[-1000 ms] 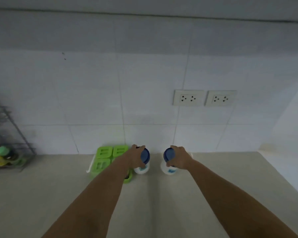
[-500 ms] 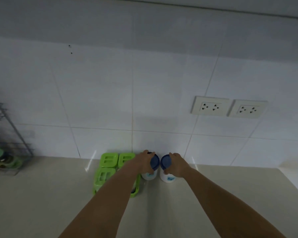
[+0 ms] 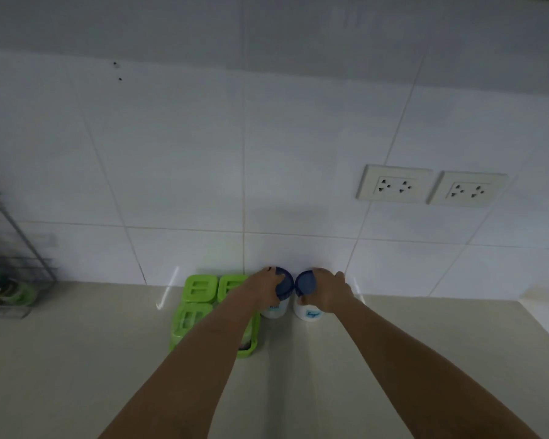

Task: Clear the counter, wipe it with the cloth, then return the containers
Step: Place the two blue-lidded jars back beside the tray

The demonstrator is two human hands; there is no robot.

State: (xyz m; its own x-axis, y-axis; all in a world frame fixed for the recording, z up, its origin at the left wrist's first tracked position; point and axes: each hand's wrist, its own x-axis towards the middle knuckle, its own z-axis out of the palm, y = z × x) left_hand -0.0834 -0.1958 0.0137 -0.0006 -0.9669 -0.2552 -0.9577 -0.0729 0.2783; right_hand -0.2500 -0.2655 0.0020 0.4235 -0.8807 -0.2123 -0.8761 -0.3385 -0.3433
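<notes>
- Head view gives me two bare hands, each curled over the top of one jar at the back of the counter (image 3: 76,375).
- My left hand (image 3: 260,288) is closed round the dark blue lid of the left jar (image 3: 274,308), fingers wrapped over the lid's rim.
- My right hand (image 3: 327,293) grips the right jar (image 3: 308,312) the same way, thumb on the near side of its blue lid.
- I count two jars: round, white-bodied, smooth plastic by the look, standing upright just beside each other against the wall, touching or nearly so.
- Each carries a small blue script label. The right one reads something like "Sugar"; the left label is partly hidden by my hand and too blurred to read.
- Just left of the jars sit the green containers (image 3: 200,288): I can make out three square bright green lids with raised rectangular ridges, and my left forearm covers where a fourth might be.
- On the white tiled wall (image 3: 171,153) I count two pale rectangular sockets (image 3: 393,185), side by side, well right of the jars.
- At the far left edge stands one wire rack (image 3: 16,248) of thin grey metal, holding blurred bottles, one with a green cap.
</notes>
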